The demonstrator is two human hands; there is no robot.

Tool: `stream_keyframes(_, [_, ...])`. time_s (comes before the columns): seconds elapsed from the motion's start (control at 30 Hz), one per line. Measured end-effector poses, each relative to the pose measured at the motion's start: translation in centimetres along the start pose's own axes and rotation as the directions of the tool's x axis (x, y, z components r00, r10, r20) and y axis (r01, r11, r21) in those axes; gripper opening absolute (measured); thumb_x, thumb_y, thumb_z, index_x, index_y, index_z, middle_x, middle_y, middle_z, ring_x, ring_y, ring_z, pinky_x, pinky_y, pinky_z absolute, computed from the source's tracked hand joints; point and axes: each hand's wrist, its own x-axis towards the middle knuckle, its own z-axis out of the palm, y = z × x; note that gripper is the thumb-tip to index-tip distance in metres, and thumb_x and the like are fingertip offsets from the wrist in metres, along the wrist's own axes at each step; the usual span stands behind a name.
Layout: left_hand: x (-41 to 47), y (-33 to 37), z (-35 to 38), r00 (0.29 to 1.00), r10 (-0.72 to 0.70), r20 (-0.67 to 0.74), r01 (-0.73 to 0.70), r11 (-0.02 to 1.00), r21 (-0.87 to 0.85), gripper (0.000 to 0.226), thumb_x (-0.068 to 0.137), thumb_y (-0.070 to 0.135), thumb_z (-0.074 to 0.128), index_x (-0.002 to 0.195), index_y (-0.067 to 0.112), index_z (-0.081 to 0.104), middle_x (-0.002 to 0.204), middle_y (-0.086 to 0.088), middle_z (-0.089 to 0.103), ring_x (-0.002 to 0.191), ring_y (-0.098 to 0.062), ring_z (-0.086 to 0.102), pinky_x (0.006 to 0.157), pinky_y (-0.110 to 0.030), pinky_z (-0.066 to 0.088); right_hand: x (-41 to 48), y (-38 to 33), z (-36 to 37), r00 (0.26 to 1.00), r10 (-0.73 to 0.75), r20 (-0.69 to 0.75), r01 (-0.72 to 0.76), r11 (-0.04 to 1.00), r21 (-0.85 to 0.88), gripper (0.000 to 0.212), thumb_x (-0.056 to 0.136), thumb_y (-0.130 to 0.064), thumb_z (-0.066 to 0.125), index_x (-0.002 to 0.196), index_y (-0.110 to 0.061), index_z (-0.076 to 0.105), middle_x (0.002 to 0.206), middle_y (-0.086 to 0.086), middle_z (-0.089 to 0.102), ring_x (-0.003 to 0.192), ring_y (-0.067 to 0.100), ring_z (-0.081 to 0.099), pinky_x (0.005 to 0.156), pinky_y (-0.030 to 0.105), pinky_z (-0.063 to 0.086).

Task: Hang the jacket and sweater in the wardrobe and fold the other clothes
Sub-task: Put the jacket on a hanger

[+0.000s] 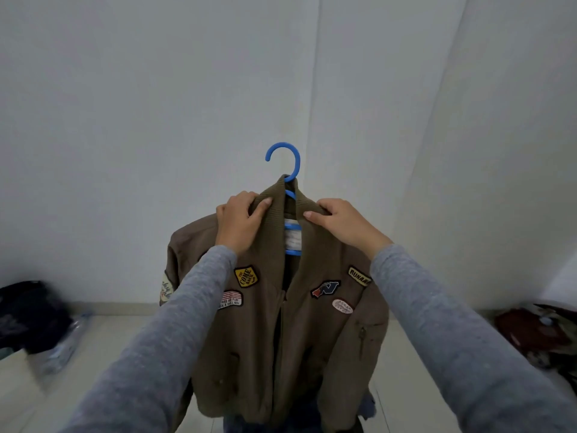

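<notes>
Jacket: brown bomber with sewn patches, held up in mid-air before a white wall, clear of the floor. No wardrobe in sight.

- Front faced the person. Collar up, hem down, so the long axis ran vertical, with the shoulders spread left to right. Zip open at the neck.
- Likely soft and limp, with moderate weight. It would sag without the hanger.
- Left hand had its fingers curled over the left side of the ribbed collar, gripping the cloth. Right hand pinched the right side the same way.
- Blue plastic hanger sat inside the neck, hook upright and opening left. The plastic looked smooth, so the shoulders might slip.
- Best hold, I judged, was the ribbed collar for settling the jacket, then the hanger's neck for carrying.

Dark clothes lay on the floor far left. Reddish clothes lay far right.
</notes>
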Motion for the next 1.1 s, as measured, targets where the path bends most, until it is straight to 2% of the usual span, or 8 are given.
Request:
stream_keyframes(0.13, [-1.0,-2.0,2.0,0.995,-0.020,0.094,0.021,1.000,0.000,0.026,0.095,0.044,0.044,0.081,0.023,0.052,0.076,0.012,0.048,0.084,-0.013,0.044,0.084,-0.031,0.021,-0.5,2.3,1.7,0.996,0.058,-0.072,-0.063,0.996,-0.064,0.023,0.091,-0.040,0.056,0.081,-0.020,0.060,0.083,0.001,0.063,0.079,0.020,0.060,0.072,0.039,0.049])
stream_keyframes(0.43, [-4.5,-1.6,6.6,0.919,0.098,0.383,-0.047,0.989,-0.140,0.025,0.095,0.046,0.045,0.093,0.024,0.057,0.089,0.009,0.056,0.091,-0.011,0.049,0.096,-0.043,0.035,-6.8,6.2,0.5,0.950,0.206,-0.235,-0.232,0.969,-0.087,0.023,0.089,-0.038,0.060,0.069,-0.028,0.055,0.072,-0.006,0.059,0.074,0.018,0.058,0.069,0.036,0.046])
stream_keyframes(0.63, [-7.4,2.3,8.1,0.904,0.205,0.376,-0.172,0.978,-0.121,0.036,0.094,0.048,0.037,0.107,0.022,0.059,0.094,0.005,0.055,0.092,-0.013,0.049,0.092,-0.043,0.039,-12.9,5.8,-3.2,0.897,0.285,-0.338,-0.324,0.944,-0.064,0.020,0.086,-0.038,0.064,0.071,-0.025,0.060,0.077,0.001,0.065,0.078,0.023,0.063,0.076,0.043,0.052])
stream_keyframes(0.73, [-9.1,6.2,8.6,0.901,0.235,0.365,-0.190,0.969,-0.155,0.051,0.092,0.052,0.036,0.123,0.017,0.055,0.114,-0.002,0.055,0.109,-0.020,0.050,0.099,-0.035,0.036,-17.1,4.8,-5.5,0.853,0.302,-0.426,-0.356,0.933,-0.052,0.021,0.086,-0.038,0.063,0.073,-0.023,0.062,0.077,0.001,0.066,0.078,0.022,0.063,0.074,0.040,0.052])
stream_keyframes(0.87, [-13.7,13.9,8.2,0.877,0.262,0.403,-0.122,0.933,-0.339,0.062,0.094,0.047,0.046,0.144,0.013,0.033,0.145,-0.003,0.034,0.134,-0.016,0.031,0.112,-0.029,0.023,-25.0,2.8,-9.3,0.746,0.363,-0.559,-0.430,0.903,0.012,0.025,0.086,-0.038,0.064,0.067,-0.023,0.060,0.073,-0.002,0.064,0.076,0.021,0.063,0.071,0.035,0.049])
stream_keyframes(0.93, [-17.3,17.7,7.9,0.838,0.325,0.437,-0.142,0.905,-0.401,0.070,0.093,0.047,0.047,0.148,0.012,0.022,0.155,-0.002,0.019,0.142,-0.014,0.016,0.115,-0.027,0.014,-29.2,1.7,-11.1,0.674,0.402,-0.620,-0.460,0.885,0.074,0.025,0.084,-0.039,0.065,0.071,-0.018,0.064,0.076,0.001,0.067,0.077,0.022,0.064,0.075,0.039,0.053])
stream_keyframes(1.0, [-21.7,21.3,7.7,0.767,0.419,0.485,-0.195,0.873,-0.447,0.078,0.091,0.050,0.047,0.150,0.012,0.012,0.158,0.000,0.007,0.145,-0.011,0.004,0.118,-0.029,0.009,-33.7,0.5,-12.8,0.589,0.442,-0.676,-0.456,0.873,0.172,0.025,0.081,-0.038,0.067,0.079,-0.013,0.068,0.080,0.004,0.070,0.079,0.024,0.066,0.082,0.044,0.054])
stream_keyframes(1.1, [-28.5,25.7,7.6,0.621,0.544,0.565,-0.246,0.819,-0.519,0.088,0.088,0.058,0.046,0.151,0.016,0.001,0.159,0.006,-0.006,0.143,-0.005,0.000,0.113,-0.022,0.007,-39.5,-1.4,-14.5,0.481,0.523,-0.704,-0.451,0.836,0.312,0.020,0.080,-0.033,0.070,0.081,-0.013,0.068,0.085,0.006,0.071,0.083,0.025,0.067,0.086,0.046,0.054])
